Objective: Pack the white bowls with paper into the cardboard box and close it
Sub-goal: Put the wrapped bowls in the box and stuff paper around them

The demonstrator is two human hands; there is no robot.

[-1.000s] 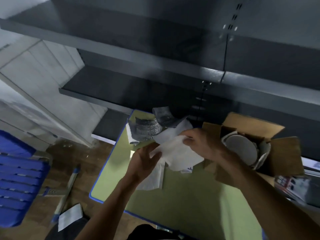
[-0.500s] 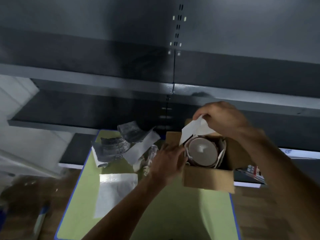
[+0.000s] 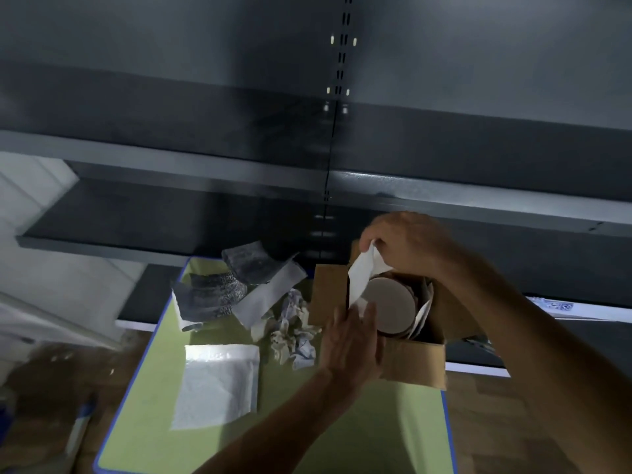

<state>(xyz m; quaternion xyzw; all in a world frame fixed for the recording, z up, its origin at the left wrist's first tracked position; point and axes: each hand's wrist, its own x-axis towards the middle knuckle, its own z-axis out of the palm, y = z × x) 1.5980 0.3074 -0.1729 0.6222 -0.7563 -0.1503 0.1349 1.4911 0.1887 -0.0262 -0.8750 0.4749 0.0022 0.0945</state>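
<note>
dark grey metal shelving fills the upper view: smooth flat boards and a slotted upright. below it is the table, a matte green top with a blue rim. at its far right stands the box, brown cardboard, square, with its flaps up. on the table's left lies a flat white rectangular sheet with a faintly dimpled surface. beyond the sheet lie curled pieces of grey printed newsprint.

inside the box sits a bowl, smooth and pale, its round face toward me. thin white edges show on its right; bowl or paper, i cannot tell.

my hands are apart. my right hand is above the box's far side, fingers curled, pinching the top of a soft white paper that hangs down the bowl's left side. my left hand lies with straight fingers against the box's left wall, fingertips at the paper's lower end. just left of the box lies a crumpled wad.
</note>
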